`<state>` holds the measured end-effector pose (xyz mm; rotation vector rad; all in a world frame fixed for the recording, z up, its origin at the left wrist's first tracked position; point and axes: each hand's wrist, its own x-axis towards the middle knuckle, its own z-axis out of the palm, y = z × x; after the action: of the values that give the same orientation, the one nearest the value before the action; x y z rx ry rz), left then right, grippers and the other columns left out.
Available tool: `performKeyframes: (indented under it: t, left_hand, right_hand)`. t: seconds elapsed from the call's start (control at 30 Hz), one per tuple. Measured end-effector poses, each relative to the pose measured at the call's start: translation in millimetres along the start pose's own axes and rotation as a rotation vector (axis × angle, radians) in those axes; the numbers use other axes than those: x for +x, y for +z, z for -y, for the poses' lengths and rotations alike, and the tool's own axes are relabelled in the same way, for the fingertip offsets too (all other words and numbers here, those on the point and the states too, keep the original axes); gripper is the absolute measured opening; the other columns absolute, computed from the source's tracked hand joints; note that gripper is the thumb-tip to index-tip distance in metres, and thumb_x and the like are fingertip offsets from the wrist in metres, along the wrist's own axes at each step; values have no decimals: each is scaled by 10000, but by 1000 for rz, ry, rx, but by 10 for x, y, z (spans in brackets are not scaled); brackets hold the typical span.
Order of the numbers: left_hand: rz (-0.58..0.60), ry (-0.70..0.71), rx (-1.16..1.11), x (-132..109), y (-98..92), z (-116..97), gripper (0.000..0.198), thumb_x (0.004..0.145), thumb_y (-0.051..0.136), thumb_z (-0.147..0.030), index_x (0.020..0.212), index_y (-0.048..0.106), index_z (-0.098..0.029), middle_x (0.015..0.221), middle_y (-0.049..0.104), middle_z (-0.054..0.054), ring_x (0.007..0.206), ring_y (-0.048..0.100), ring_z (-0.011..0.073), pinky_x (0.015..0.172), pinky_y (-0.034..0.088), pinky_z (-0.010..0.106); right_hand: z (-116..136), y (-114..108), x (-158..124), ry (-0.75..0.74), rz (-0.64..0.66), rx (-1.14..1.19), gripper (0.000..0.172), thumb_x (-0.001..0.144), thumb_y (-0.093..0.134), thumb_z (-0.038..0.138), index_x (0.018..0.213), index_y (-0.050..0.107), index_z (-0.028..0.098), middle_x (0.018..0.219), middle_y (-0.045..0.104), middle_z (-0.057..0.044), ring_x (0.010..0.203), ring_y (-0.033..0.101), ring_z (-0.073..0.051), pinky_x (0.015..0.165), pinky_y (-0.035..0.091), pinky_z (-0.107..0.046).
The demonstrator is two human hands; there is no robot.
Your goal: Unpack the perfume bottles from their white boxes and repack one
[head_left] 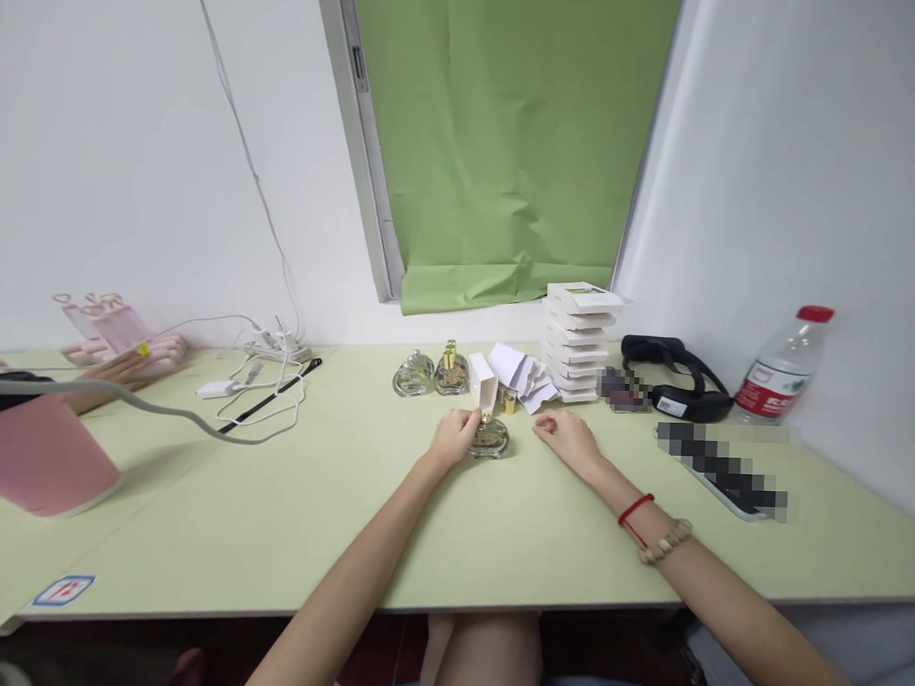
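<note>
My left hand (454, 435) pinches the gold neck of a small round glass perfume bottle (490, 439) that stands on the pale green table (346, 519). My right hand (566, 434) rests on the table a little to the right of the bottle, fingers curled loosely, with nothing visible in it. Just behind the bottle lie an open white box (483, 382), a small gold cap (508, 404) and unfolded white paper inserts (525, 375). Two more round bottles (430, 374) stand further back.
A stack of white boxes (578, 339) stands behind my right hand. Black headset (673, 381), water bottle (783, 366) and a blurred phone lie at right. Cables and a power strip (265, 371), pink items and another person's hand (126, 369) are at left.
</note>
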<state>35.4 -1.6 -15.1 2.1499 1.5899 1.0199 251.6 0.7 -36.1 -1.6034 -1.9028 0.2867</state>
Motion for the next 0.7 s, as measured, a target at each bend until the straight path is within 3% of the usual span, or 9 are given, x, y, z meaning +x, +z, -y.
performKeyframes:
  t: [0.17,0.47,0.7]
  left_hand:
    - [32,16,7,-21,37,-48,442,798,231,-450,450,270,-180,458,280,-26,458,284,84,491,202,241]
    - [95,53,14,-89,87,-173,465,825,200,-458,461,280,-181,462,309,-26,473,314,91,505,220,241]
    - [101,79,-6,-107,131,-195,469,837,181,-451,478,311,-177,475,331,-24,486,323,95,510,232,241]
  right_hand:
    - [26,36,-2,-45,11,79,138,687,575,251,767,660,176,687,649,-29,610,573,-140,597,419,-240]
    - [-26,152,31,-151,-32,273,301,698,497,91,975,590,164,800,642,-39,642,577,-109,631,468,-234]
    - [-7,96,16,-124,7,220,182,696,565,154,851,657,181,778,678,-38,688,614,-143,677,476,-257]
